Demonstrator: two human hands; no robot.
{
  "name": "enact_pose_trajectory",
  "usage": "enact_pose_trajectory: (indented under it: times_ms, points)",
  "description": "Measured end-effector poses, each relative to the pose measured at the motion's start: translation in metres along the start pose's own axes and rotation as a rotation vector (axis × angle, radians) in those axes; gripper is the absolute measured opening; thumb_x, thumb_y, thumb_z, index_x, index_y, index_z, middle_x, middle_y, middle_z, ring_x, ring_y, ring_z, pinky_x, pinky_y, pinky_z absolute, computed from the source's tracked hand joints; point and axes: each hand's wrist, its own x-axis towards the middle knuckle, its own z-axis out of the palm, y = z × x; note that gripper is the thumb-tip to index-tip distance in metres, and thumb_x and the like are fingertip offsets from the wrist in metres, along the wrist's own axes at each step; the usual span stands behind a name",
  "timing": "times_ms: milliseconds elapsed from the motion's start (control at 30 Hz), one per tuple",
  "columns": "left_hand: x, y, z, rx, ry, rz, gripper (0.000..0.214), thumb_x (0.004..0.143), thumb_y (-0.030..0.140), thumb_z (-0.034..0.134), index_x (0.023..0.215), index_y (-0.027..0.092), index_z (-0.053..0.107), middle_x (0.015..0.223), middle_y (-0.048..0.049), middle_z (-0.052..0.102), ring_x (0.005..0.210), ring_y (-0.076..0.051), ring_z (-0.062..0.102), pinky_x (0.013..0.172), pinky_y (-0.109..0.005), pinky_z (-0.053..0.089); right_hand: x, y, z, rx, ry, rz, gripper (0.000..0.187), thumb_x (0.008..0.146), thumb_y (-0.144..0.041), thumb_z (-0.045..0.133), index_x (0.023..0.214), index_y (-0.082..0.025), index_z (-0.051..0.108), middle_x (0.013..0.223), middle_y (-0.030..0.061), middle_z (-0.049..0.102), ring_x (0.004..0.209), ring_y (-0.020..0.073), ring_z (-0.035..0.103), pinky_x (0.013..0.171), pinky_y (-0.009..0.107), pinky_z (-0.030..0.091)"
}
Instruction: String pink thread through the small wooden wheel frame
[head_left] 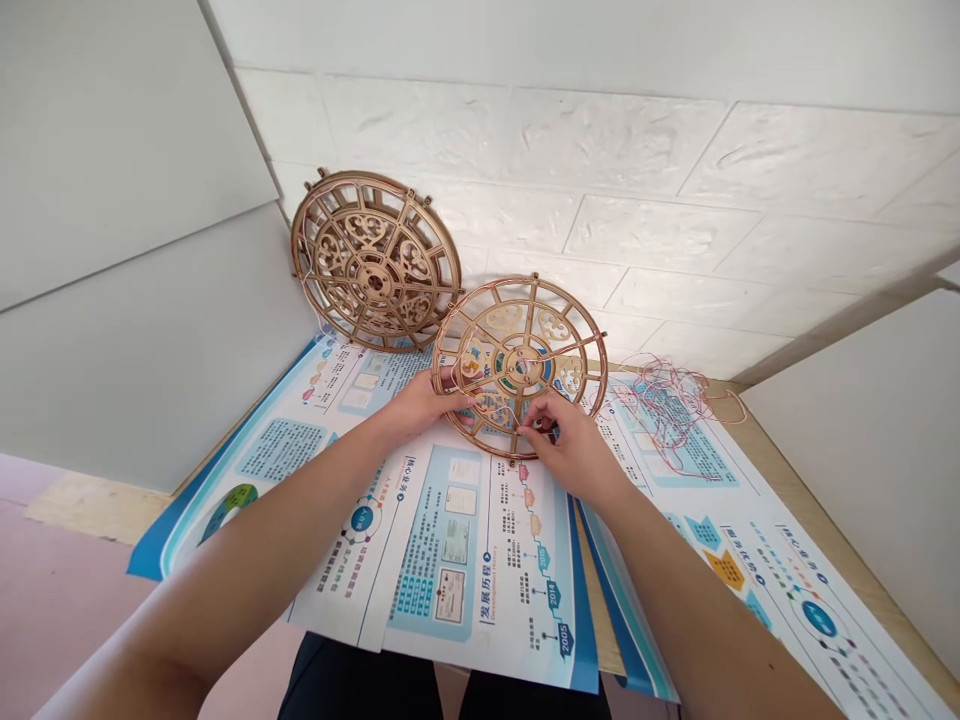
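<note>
Overall, the left hand (424, 405) wraps the left rim of a front wooden wheel (517, 345), a laser-cut openwork disc strung with thin copper wire. The right hand (562, 445) is closed at the wheel's lower spokes, fingertips pinched together; whether they hold wire or wood cannot be told. The wheel stands tilted, its lower rim on printed posters (450, 540) spread overlapping across the counter (817, 530). A second wooden wheel (375, 260) leans upright against the wall, just behind and beside the first, its rim resting on the posters. A loose tangle of copper wire (664, 415) lies on the posters to the right, near the right hand. The wall (600, 150) behind is faced with white brick-pattern panels. Pale grey partition boards (127, 250) close the left side, and another board (855, 440) stands at the right. Pink floor (67, 600) shows at lower left. The person's dark trousers (360, 690) appear below the counter edge.
</note>
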Motion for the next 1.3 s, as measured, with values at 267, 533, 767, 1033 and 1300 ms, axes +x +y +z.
enact_pose_trajectory:
  times_ms: [267, 533, 767, 1033, 1300]
  points:
    - [0.004, -0.002, 0.0, 0.044, 0.04, -0.015, 0.053, 0.063, 0.03, 0.089, 0.109, 0.015, 0.067, 0.098, -0.0084, 0.072, 0.081, -0.02, 0.067, 0.067, -0.032, 0.056, -0.001, -0.001, 0.003, -0.001, 0.003, -0.003, 0.011, 0.089, -0.025, 0.057, 0.096, -0.022, 0.049, 0.092, 0.003, 0.065, 0.083, 0.0215, 0.06, 0.076, 0.038, 0.045]
    - [-0.005, 0.004, -0.005, 0.311, 0.239, 0.192, 0.088, 0.071, 0.037, 0.085, 0.142, 0.023, 0.034, 0.137, -0.0144, 0.054, 0.11, -0.024, 0.062, 0.094, -0.039, 0.051, 0.0, -0.004, 0.005, -0.019, 0.016, -0.036, 0.01, 0.089, -0.022, 0.054, 0.097, -0.023, 0.049, 0.086, 0.0007, 0.063, 0.078, 0.0203, 0.06, 0.076, 0.038, 0.045]
    - [-0.014, 0.021, 0.001, 0.727, 0.483, 0.463, 0.067, 0.085, 0.032, 0.063, 0.143, 0.02, 0.033, 0.147, -0.0183, 0.04, 0.133, -0.03, 0.045, 0.109, -0.046, 0.04, 0.0, -0.008, 0.004, -0.118, 0.029, -0.08, 0.007, 0.089, -0.019, 0.053, 0.093, -0.023, 0.05, 0.083, 0.0006, 0.062, 0.075, 0.0203, 0.058, 0.074, 0.037, 0.044]
    - [-0.013, 0.03, 0.021, 1.24, 0.239, 0.658, 0.05, 0.091, 0.035, 0.058, 0.14, 0.027, 0.053, 0.158, -0.009, 0.044, 0.151, -0.033, 0.028, 0.124, -0.05, 0.008, 0.002, -0.003, 0.008, -0.113, 0.035, -0.119, 0.008, 0.089, -0.017, 0.051, 0.096, -0.022, 0.049, 0.082, -0.0006, 0.061, 0.074, 0.0192, 0.058, 0.081, 0.04, 0.043]
    - [-0.008, 0.026, 0.02, 1.199, 0.201, 0.621, 0.05, 0.095, 0.031, 0.051, 0.146, 0.027, 0.05, 0.159, -0.0073, 0.044, 0.152, -0.03, 0.027, 0.125, -0.05, -0.002, 0.0, 0.0, 0.009, -0.104, 0.028, -0.128, 0.012, 0.092, -0.016, 0.05, 0.102, -0.023, 0.051, 0.082, -0.0007, 0.061, 0.077, 0.0203, 0.059, 0.082, 0.041, 0.043]
